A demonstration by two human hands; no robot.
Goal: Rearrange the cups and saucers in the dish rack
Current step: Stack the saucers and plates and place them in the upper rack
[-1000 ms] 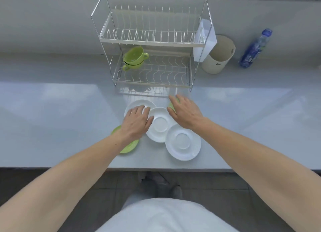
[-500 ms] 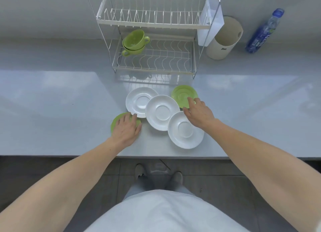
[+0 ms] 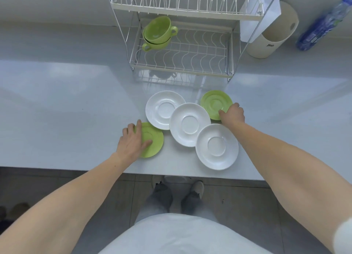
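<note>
Left hand [image 3: 132,141] lay flat, fingers spread, on green saucer [image 3: 152,140] near worktop [image 3: 57,111] front edge. Right hand [image 3: 232,113] pinched rim of second green saucer [image 3: 214,103] before the rack [image 3: 181,63].

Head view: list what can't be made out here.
- Left hand covers part of the near green saucer; grip unclear.
- Right hand hides the far green saucer's edge.
- Lower green cup: interior hidden by the cup nested in it.
- Bottle: cut off by the frame edge, label blurred.
</note>
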